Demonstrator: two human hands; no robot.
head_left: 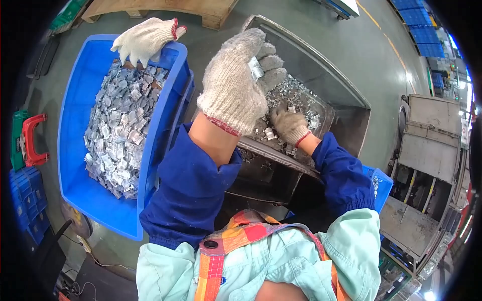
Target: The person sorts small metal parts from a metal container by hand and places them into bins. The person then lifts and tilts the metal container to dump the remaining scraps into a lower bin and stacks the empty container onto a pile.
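My left hand (235,78), in a knitted white glove, is raised over the near left side of a grey metal bin (346,83). Its fingers are curled around a small shiny metal piece (255,68). Down inside the bin, my right hand (290,125) wears a dirtier glove and has its fingers bent among loose metal bits (296,93). A small silvery piece (291,109) shows by those fingertips; whether it is gripped is unclear. Another flat metal piece (270,133) lies just left of that hand.
To the left stands a blue plastic tub (75,165) heaped with flat metal pieces (120,130). A spare white glove (145,40) hangs over its far rim. A wooden pallet (165,6) lies beyond. Another blue container (379,185) stands at my right, near metal equipment (427,150).
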